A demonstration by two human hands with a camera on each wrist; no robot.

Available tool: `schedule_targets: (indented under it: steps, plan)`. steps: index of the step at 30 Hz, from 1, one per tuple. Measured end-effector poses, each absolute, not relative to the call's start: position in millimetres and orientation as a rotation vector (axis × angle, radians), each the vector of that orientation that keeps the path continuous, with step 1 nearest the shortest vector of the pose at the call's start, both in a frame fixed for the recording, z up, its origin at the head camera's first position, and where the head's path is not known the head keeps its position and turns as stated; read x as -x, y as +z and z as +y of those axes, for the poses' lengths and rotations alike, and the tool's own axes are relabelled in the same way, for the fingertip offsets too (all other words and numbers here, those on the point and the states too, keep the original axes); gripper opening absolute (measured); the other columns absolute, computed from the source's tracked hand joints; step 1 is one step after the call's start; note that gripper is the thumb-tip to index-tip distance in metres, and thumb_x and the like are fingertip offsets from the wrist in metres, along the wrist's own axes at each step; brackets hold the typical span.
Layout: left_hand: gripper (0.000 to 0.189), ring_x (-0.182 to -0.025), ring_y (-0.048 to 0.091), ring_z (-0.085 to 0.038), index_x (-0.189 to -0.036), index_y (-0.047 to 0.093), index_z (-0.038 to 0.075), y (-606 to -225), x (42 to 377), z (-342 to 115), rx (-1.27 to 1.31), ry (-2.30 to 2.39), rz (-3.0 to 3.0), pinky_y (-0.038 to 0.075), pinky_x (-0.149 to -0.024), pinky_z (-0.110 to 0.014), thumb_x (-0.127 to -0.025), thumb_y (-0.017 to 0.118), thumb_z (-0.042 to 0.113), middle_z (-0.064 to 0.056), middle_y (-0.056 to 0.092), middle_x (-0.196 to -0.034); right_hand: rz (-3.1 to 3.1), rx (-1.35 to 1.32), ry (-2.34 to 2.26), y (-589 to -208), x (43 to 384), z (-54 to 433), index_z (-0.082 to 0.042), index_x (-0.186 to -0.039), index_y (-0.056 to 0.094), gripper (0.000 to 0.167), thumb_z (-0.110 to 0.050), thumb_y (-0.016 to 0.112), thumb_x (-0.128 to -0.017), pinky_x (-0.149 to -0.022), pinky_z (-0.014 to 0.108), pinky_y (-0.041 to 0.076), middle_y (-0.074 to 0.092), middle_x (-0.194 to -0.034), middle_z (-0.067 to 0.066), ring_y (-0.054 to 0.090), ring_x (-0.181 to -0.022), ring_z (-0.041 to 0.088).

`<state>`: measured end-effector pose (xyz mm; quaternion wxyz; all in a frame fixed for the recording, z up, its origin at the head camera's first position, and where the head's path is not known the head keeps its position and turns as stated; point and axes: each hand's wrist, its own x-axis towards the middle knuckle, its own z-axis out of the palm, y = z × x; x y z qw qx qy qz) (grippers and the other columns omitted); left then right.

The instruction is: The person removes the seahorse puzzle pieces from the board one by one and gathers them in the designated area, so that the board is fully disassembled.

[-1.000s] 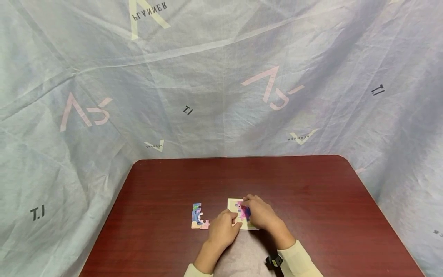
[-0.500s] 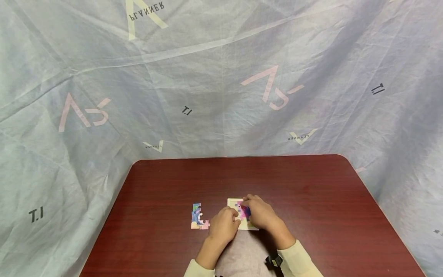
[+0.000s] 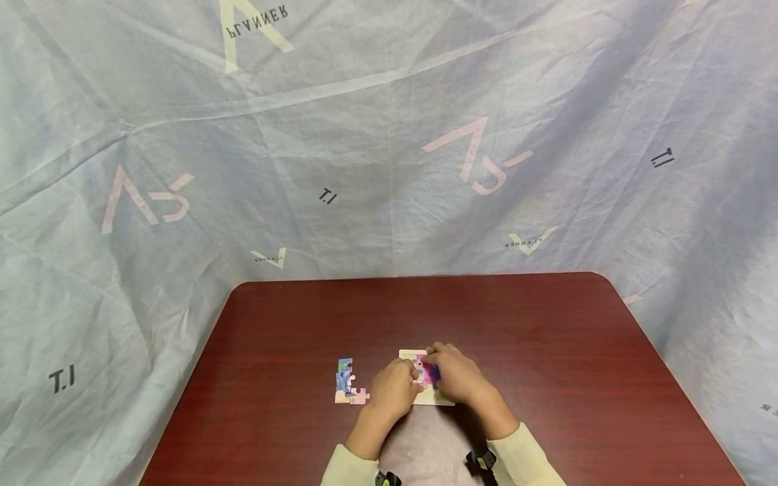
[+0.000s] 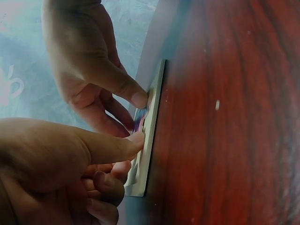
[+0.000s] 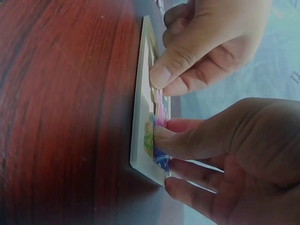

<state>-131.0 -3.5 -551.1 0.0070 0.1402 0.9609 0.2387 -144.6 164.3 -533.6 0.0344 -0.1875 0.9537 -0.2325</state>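
A shallow pale puzzle tray (image 3: 434,398) lies flat on the table, with joined pink and purple jigsaw pieces (image 3: 428,373) in it. My left hand (image 3: 393,390) pinches the left edge of these pieces between thumb and index finger. From the right, my right hand (image 3: 462,375) grips the joined pieces, its thumb on the near side and fingers on the far side. In the right wrist view a blue part (image 5: 161,157) of the puzzle shows beneath the right hand, and a green-patterned patch (image 5: 148,138) beside it. Both hands hide much of the picture.
Left of the tray lies an L-shaped group of blue and pink jigsaw pieces (image 3: 344,383) on the dark red table (image 3: 292,331). Grey printed cloth (image 3: 389,169) hangs behind and at both sides. A black wrist device (image 3: 481,460) sits by the right sleeve.
My left hand has shifted slightly up and drawn its thumb and fingers closer together at the pieces' left edge. The right hand stays nearly still.
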Motion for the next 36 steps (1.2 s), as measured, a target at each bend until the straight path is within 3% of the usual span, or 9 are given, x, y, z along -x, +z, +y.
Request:
schedule_targets:
  steps: [7,26,36]
  plan:
    - [0.019,-0.072,0.069,-0.025,-0.082,0.066,0.014,-547.5,130.3,-1.2,-0.443,0.704,3.051,0.054,-0.062,-0.038,-0.087,0.084,0.017,-0.001,0.066,-0.083,2.92,0.583,-0.717,-533.1,144.5,164.6,-0.006,-0.119,0.079,0.057,0.016,0.071,-0.067,-0.084,0.053,0.059,0.07,-0.128,0.015,0.063,-0.123,0.036]
    - [0.013,-0.071,0.069,-0.024,-0.089,0.066,0.014,-547.6,128.4,-0.6,-0.451,0.706,3.05,0.053,-0.061,-0.038,-0.093,0.078,0.017,-0.002,0.065,-0.087,2.914,0.585,-0.696,-534.3,144.0,164.8,-0.006,-0.12,0.079,0.059,0.017,0.068,-0.068,-0.09,0.052,0.059,0.07,-0.127,0.014,0.063,-0.122,0.037]
    - [0.009,-0.078,0.07,-0.021,-0.092,0.068,0.014,-542.3,128.3,-4.5,-0.466,0.775,3.005,0.054,-0.066,-0.037,-0.096,0.076,0.017,-0.002,0.067,-0.092,2.924,0.575,-0.696,-533.9,144.9,164.5,-0.006,-0.121,0.079,0.053,0.014,0.072,-0.072,-0.084,0.052,0.059,0.07,-0.127,0.014,0.063,-0.121,0.035]
